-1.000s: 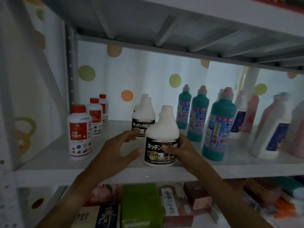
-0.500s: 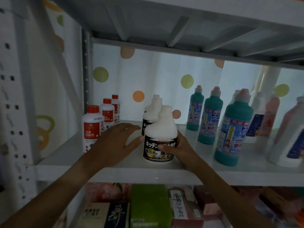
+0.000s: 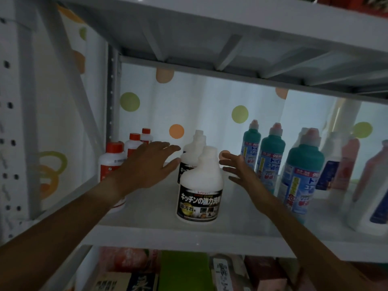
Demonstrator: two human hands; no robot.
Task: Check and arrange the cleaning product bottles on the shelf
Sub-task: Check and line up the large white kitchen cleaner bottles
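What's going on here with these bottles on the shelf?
A person is arranging cleaning bottles on a white shelf. Both hands are open, with fingers spread, and hold nothing: the left hand and right hand reach past either side of the front white bottle with a black label, toward a second white bottle behind it. Red-capped bottles stand to the left, teal bottles to the right.

Two bare forearms enter from the lower frame edge. No sleeve covers either one. The left hand and right hand carry no gloves, rings or wristbands.
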